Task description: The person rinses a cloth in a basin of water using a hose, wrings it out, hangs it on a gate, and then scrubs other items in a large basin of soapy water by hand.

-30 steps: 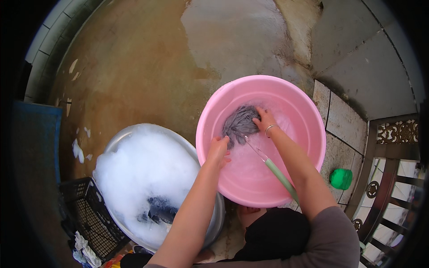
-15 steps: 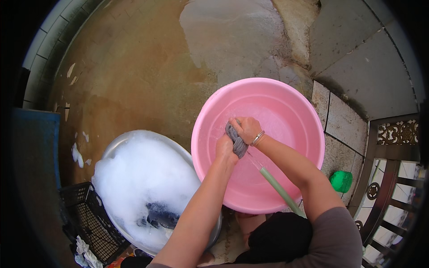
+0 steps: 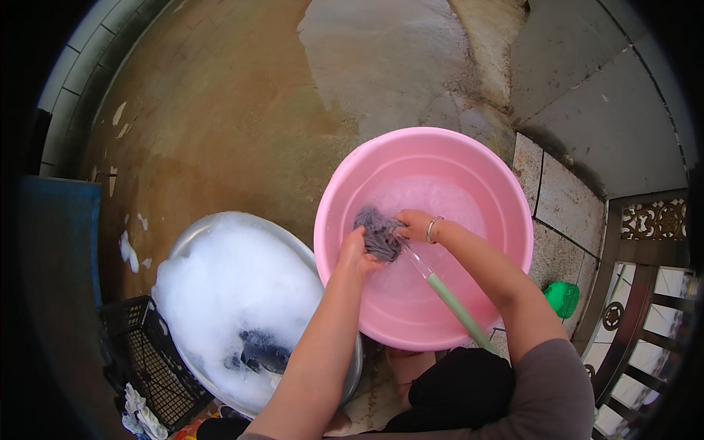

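Note:
Between my two hands hangs a wet grey cloth point(image 3: 378, 233), loose and bunched, over the inside of a pink basin point(image 3: 484, 286). My left hand point(image 3: 356, 253) grips its lower left side, with some fingers hidden by the cloth. On its right edge, my right hand point(image 3: 415, 226) holds the fabric between thumb and fingers, a silver bangle on the wrist. A pale green hose point(image 3: 460, 312) lies over the basin's near rim and runs water onto the cloth. Shallow, slightly foamy water covers part of the basin's bottom.
Left of the basin stands a metal tub point(image 3: 355, 370) heaped with white suds point(image 3: 227, 293); dark fabric point(image 3: 264, 352) shows through them. A black plastic crate point(image 3: 150, 367) sits beside it. On the right are a green container point(image 3: 562, 299) and a dark metal gate point(image 3: 631, 323).
The cloth has gone from a tight, squeezed bundle to a loosened, spread one. My hands have moved apart and slightly lower in view. Foamy water now shows in the basin.

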A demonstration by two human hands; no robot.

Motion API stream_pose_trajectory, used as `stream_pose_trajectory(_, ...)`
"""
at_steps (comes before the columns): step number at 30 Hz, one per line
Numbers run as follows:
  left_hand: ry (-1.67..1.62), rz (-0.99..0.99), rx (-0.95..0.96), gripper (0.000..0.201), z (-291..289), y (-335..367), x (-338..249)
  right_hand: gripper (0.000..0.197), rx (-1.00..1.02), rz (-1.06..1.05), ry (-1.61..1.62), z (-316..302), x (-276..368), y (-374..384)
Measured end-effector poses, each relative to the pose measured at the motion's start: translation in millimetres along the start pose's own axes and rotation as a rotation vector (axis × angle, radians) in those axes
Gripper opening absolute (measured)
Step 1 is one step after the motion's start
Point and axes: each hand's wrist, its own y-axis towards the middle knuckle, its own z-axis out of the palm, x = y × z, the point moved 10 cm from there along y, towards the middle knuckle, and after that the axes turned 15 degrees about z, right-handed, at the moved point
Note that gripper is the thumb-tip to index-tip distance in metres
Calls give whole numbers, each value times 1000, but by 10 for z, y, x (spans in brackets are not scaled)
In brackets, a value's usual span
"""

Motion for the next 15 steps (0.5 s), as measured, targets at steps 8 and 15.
stream_pose_trajectory(8, -312, 185, 242, 37, 392, -13, -301, 19, 143, -28, 1654, -520, 593, -318)
stream_pose_trajectory(15, -578, 473, 465, 30, 640, -60, -581, 32, -114, -95, 1197, -792, 627, -304)
